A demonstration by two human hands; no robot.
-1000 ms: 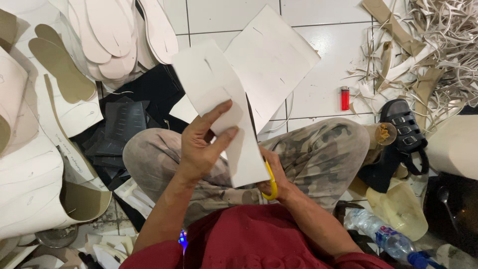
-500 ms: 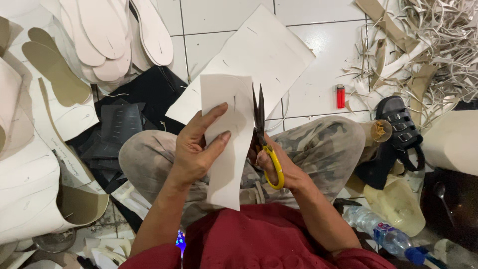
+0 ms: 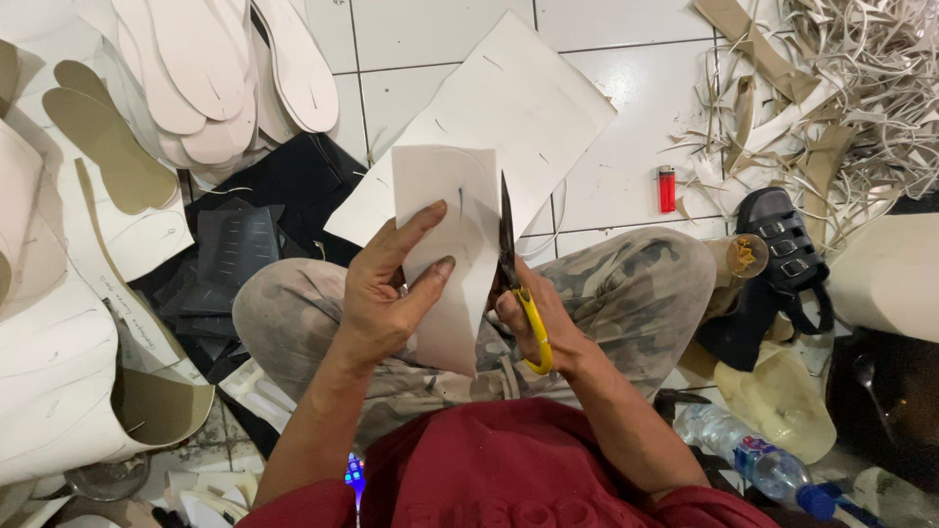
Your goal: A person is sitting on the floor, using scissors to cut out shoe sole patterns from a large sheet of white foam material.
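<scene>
Left hand (image 3: 377,303) grip pinches white sheet (image 3: 450,244); right hand (image 3: 533,318) closed around yellow-handled scissors (image 3: 514,269), blades at sheet's edge.

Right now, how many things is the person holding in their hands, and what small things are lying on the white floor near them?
White sheet in the left hand: 1
Yellow-handled scissors in the right hand: 1
Red lighter: 1
Black sandal: 1
Plastic water bottle: 1
Total: 5

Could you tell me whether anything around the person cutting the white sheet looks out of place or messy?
Yes: a tangled heap of offcut strips is strewn over the tiled floor at upper right, and a red lighter lies loose beside it. The scissors and white sheet look fine.
</scene>
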